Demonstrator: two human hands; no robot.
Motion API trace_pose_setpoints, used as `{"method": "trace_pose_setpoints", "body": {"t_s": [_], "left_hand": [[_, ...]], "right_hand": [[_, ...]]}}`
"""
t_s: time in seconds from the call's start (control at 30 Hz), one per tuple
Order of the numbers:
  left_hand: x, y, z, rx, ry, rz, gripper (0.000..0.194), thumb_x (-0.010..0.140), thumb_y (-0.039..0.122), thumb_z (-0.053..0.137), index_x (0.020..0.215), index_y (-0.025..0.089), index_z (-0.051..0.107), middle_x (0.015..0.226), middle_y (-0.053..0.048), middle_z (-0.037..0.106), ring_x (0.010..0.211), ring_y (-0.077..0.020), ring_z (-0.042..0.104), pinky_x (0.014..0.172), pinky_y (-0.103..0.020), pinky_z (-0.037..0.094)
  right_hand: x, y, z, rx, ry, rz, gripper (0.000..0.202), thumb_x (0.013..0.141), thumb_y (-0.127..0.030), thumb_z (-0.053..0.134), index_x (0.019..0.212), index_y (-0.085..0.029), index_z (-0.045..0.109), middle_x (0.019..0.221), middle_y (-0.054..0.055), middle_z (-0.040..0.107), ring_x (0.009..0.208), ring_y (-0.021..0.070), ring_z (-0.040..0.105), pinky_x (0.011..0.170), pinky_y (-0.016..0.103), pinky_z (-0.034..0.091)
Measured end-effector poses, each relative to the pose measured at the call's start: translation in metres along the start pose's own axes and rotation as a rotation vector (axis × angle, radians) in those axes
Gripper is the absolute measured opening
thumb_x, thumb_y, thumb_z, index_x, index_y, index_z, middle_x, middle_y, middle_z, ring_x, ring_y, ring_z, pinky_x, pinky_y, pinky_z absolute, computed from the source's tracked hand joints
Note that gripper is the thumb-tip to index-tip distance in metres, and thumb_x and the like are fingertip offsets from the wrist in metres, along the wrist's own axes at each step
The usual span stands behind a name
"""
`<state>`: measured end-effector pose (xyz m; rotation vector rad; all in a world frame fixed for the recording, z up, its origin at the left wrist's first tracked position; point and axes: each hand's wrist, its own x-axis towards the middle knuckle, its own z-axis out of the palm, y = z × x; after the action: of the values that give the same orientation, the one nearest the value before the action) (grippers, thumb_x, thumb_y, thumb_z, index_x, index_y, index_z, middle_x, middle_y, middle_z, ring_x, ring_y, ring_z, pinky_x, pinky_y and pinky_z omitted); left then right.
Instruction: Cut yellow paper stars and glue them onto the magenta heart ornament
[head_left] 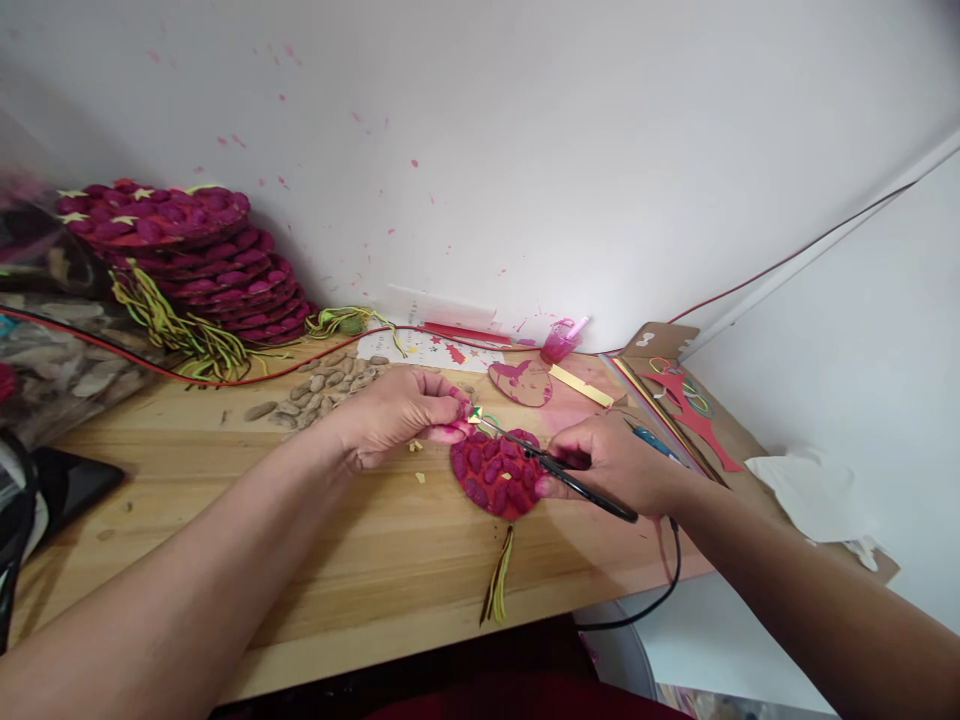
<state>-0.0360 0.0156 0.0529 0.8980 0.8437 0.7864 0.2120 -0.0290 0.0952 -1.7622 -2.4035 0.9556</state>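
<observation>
My left hand (412, 405) pinches a small yellow paper piece (475, 414) between thumb and fingertips, which are stained pink. My right hand (600, 462) is closed round black-handled scissors (577, 483), whose blades point left and reach the yellow piece. Beneath the scissors a heart-shaped piece covered in magenta shells (491, 478) lies on the wooden table (360, 560). A yellow and dark tassel (499, 578) hangs from its lower point toward the table's front edge. Small yellow scraps (420, 478) lie left of the heart.
A stack of magenta hearts (217, 260) stands at the back left, near loose peanut shells (322, 385). Behind my hands are a cardboard heart (521, 383) and a pink cup (559, 343). Red paper cut-outs (694, 415) and white tissue (810, 495) lie right. A cable crosses the back.
</observation>
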Motion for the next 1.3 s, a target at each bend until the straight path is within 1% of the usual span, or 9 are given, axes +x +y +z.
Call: {"method": "trace_pose_setpoints", "body": {"t_s": [0.27, 0.53, 0.87, 1.0, 1.13, 1.3], "left_hand": [[0.0009, -0.0001, -0.0009, 0.002, 0.013, -0.003, 0.01, 0.065, 0.001, 0.073, 0.063, 0.008, 0.067, 0.057, -0.002, 0.066, 0.049, -0.0072, 0.06, 0.048, -0.014, 0.051], [0.0029, -0.0017, -0.0027, -0.004, 0.017, 0.0, 0.01, 0.064, 0.0, 0.074, 0.063, 0.008, 0.068, 0.059, -0.002, 0.067, 0.05, -0.0072, 0.061, 0.05, -0.015, 0.053], [0.0031, -0.0024, -0.0029, -0.028, 0.019, -0.012, 0.013, 0.064, 0.0, 0.076, 0.062, 0.009, 0.067, 0.061, -0.002, 0.068, 0.052, -0.0077, 0.063, 0.053, -0.015, 0.054], [0.0028, -0.0022, -0.0029, -0.028, 0.012, -0.01, 0.014, 0.062, 0.001, 0.078, 0.061, 0.009, 0.067, 0.059, -0.002, 0.067, 0.051, -0.0076, 0.062, 0.052, -0.015, 0.053], [0.0014, -0.0014, -0.0018, -0.021, -0.009, -0.004, 0.014, 0.063, 0.002, 0.077, 0.059, 0.01, 0.066, 0.056, -0.001, 0.065, 0.049, -0.0073, 0.06, 0.049, -0.014, 0.052], [0.0005, -0.0005, -0.0007, -0.01, 0.0, -0.011, 0.014, 0.064, 0.003, 0.077, 0.059, 0.01, 0.066, 0.054, -0.001, 0.064, 0.047, -0.0066, 0.058, 0.048, -0.014, 0.049]], "right_hand": [[0.0005, -0.0023, 0.001, -0.028, 0.016, 0.022, 0.048, 0.072, -0.056, 0.071, 0.057, -0.019, 0.044, 0.058, -0.006, 0.031, 0.056, 0.0096, 0.029, 0.049, 0.024, 0.021], [-0.0008, -0.0076, -0.0006, -0.056, 0.038, 0.026, 0.048, 0.072, -0.056, 0.071, 0.056, -0.018, 0.046, 0.056, -0.006, 0.032, 0.053, 0.0093, 0.03, 0.048, 0.023, 0.022], [0.0017, -0.0008, 0.0027, -0.04, 0.055, -0.005, 0.048, 0.072, -0.055, 0.071, 0.056, -0.019, 0.044, 0.058, -0.006, 0.031, 0.055, 0.0096, 0.028, 0.048, 0.024, 0.021], [0.0008, -0.0003, 0.0029, -0.044, 0.055, -0.013, 0.049, 0.073, -0.054, 0.071, 0.055, -0.019, 0.041, 0.057, -0.006, 0.029, 0.054, 0.0094, 0.027, 0.048, 0.024, 0.02], [0.0009, 0.0008, 0.0044, -0.043, 0.05, -0.017, 0.048, 0.074, -0.053, 0.07, 0.056, -0.019, 0.042, 0.057, -0.006, 0.029, 0.054, 0.0093, 0.027, 0.047, 0.024, 0.02], [0.0, -0.0025, 0.0058, -0.067, 0.087, -0.034, 0.046, 0.076, -0.049, 0.068, 0.055, -0.019, 0.041, 0.054, -0.006, 0.03, 0.053, 0.0092, 0.027, 0.047, 0.024, 0.02]]}}
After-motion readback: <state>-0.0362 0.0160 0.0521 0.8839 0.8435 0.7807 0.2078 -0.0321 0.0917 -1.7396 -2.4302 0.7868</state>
